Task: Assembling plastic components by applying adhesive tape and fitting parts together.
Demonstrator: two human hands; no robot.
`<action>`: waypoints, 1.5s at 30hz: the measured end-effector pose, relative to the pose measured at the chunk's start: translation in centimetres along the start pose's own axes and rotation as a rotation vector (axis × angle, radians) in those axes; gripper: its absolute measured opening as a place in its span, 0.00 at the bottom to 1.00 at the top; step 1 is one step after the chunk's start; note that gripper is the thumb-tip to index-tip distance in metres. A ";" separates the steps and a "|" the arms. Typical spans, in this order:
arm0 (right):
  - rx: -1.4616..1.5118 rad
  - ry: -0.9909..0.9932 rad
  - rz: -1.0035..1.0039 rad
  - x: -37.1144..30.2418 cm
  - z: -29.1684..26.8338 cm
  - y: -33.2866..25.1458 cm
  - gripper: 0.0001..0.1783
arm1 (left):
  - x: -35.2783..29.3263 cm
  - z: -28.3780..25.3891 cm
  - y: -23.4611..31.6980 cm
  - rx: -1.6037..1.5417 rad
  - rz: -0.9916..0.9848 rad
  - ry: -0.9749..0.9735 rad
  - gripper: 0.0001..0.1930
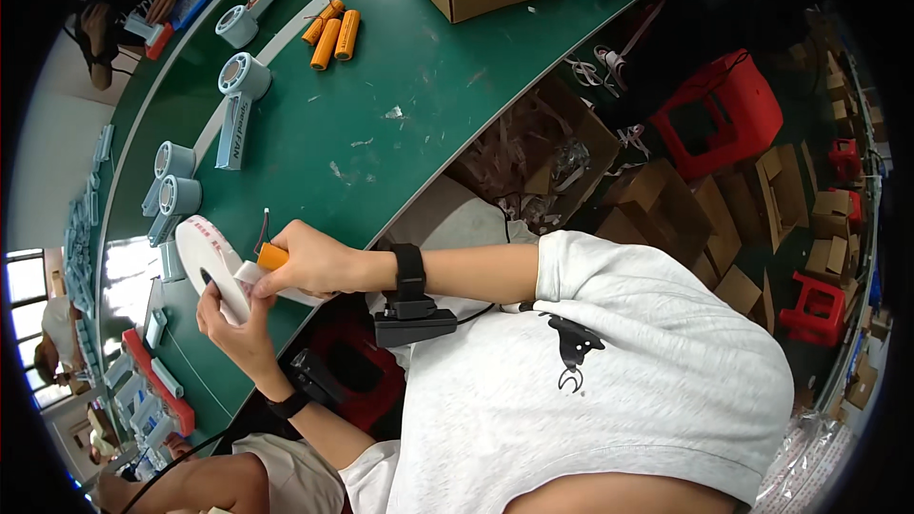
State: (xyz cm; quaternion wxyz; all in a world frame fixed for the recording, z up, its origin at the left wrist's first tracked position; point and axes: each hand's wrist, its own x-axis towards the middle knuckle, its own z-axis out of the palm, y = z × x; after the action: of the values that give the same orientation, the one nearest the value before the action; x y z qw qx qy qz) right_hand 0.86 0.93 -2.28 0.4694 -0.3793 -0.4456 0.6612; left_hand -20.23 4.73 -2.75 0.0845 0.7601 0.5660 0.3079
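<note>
My left hand (234, 333) is closed round the lower edge of a large roll of white tape (211, 252) with red print along its edge. In my right hand (319, 259) is an orange cylindrical battery (272, 257), gripped near the roll, with thin wires standing up from its far end. A short white piece of tape (249, 273) lies at the battery's end, between it and the roll. The fingertips of both hands nearly meet there; the exact contact is hidden by my fingers.
Loose orange batteries (327, 44) lie on the green table (409, 86). A cardboard box (466, 2) of wired batteries stands beyond. Light-blue handheld fans (245, 76) line the table's left side. A red stool (719, 114) and open cartons (657, 214) stand on the floor; other people work nearby.
</note>
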 end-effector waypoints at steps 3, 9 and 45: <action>0.279 -0.006 -0.081 -1.0 0.3 -0.3 0.11 | 1.6 -0.3 1.0 -0.021 -0.081 0.153 0.40; -0.327 -0.109 -0.201 -5.3 -3.8 -3.0 0.11 | 4.3 -2.6 1.7 0.014 -0.116 0.433 0.46; 0.384 0.528 -0.448 6.1 -5.2 -4.8 0.08 | 2.6 6.3 12.3 0.351 0.046 0.003 0.40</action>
State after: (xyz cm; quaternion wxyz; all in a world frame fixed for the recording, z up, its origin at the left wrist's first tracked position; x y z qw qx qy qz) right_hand 5.30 8.79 0.09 0.7628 -0.3349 -0.2495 0.4937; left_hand -6.29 4.20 -0.92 -0.0574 0.7755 0.5935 0.2076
